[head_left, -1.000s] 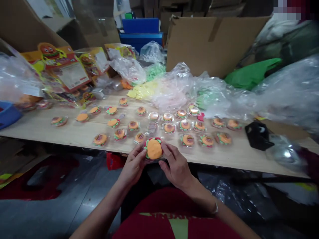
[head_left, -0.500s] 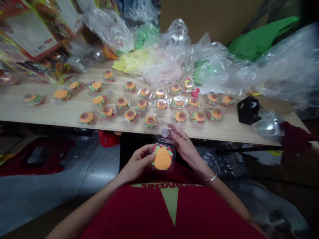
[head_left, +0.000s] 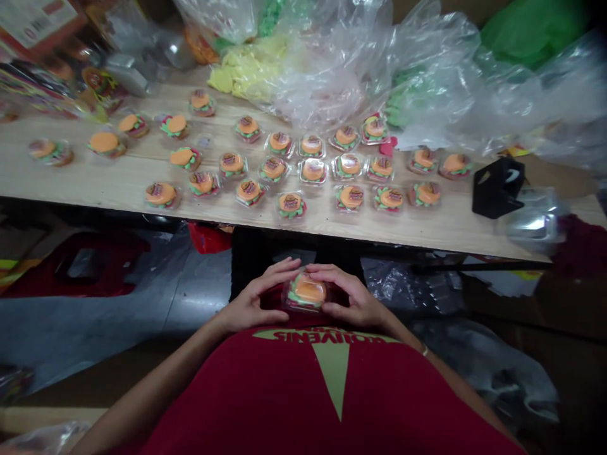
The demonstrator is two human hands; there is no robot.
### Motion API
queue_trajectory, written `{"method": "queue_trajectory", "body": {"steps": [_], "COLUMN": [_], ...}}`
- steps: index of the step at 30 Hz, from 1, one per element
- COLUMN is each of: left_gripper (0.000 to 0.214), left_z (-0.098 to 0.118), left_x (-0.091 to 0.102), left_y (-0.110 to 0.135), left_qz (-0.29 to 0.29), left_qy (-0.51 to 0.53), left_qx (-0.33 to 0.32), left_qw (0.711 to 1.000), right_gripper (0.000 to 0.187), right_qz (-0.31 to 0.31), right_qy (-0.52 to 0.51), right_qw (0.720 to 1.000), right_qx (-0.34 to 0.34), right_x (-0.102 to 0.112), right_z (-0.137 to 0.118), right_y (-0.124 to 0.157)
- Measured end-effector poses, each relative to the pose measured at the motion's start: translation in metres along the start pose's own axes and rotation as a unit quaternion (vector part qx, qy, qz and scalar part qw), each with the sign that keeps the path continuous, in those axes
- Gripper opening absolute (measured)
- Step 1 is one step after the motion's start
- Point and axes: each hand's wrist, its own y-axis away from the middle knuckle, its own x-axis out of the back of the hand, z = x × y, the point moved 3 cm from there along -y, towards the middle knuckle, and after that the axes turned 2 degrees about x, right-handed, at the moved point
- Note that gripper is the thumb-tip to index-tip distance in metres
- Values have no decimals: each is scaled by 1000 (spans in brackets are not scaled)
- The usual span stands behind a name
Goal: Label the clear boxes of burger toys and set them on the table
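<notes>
A clear plastic box (head_left: 307, 304) with a toy burger (head_left: 308, 289) inside sits between my two hands, close in front of my shirt. Its lid is down over the orange bun. My left hand (head_left: 265, 294) grips the box from the left, fingers over the far edge and thumb low at the near side. From the right, my right hand (head_left: 351, 294) holds it the same way, fingertips on top and thumb at the near corner. Beyond them, several boxed toy burgers (head_left: 291, 204) stand in loose rows on the wooden table (head_left: 213, 221).
Clear plastic bags (head_left: 332, 82) with yellow and green pieces are heaped at the table's back. On the right are a black holder (head_left: 497, 188) and empty clear boxes (head_left: 533, 221). A red stool (head_left: 90, 262) stands on the floor at left.
The lid, raised half a second ago, is now down over the burger. My right hand has come down onto the box, and the view has tilted lower.
</notes>
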Motion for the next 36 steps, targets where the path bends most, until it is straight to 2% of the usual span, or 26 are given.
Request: {"method": "queue_trajectory", "body": {"steps": [2,5,8,11,14,16,23,27,30,33,36], "left_gripper": [51,37,27,15,14,15,20,21,21,21,23], "left_z": [-4,-8,-6,-5,-6,-7,-9,-1,11,24,29], "left_x": [-1,-5,-10,-12,-14,-15,-18,-5,4,2,-10], "left_y": [-3,-12,-25,-38,-47,-50,-62,-77,-89,-100,-108], "left_qz": [17,87,143,179,188,185,186,171,91,2,-32], "left_qy": [-20,-14,21,82,111,118,126,115,92,50,22], "left_qx": [-11,-21,-15,26,75,93,128,126,140,142,134], "left_qw": [1000,996,989,980,973,971,966,970,982,989,990], "right_gripper": [54,57,47,36,26,22,21,27,32,33,23], "right_qz": [-8,5,62,138,218,241,226,218,174,150,147], "right_qy": [-20,-19,-13,-2,43,53,9,-45,-27,18,-15], "right_qw": [1000,999,993,984,970,963,961,953,958,968,977], "right_qx": [-12,-46,-97,-115,-103,-106,-156,-205,-224,-200,-151], "right_x": [0,-1,-1,2,9,13,24,28,27,31,34], "right_z": [4,13,23,28,28,29,39,39,35,28,24], "right_y": [-1,-2,-3,-5,-5,-5,-11,-13,-10,-11,-17]}}
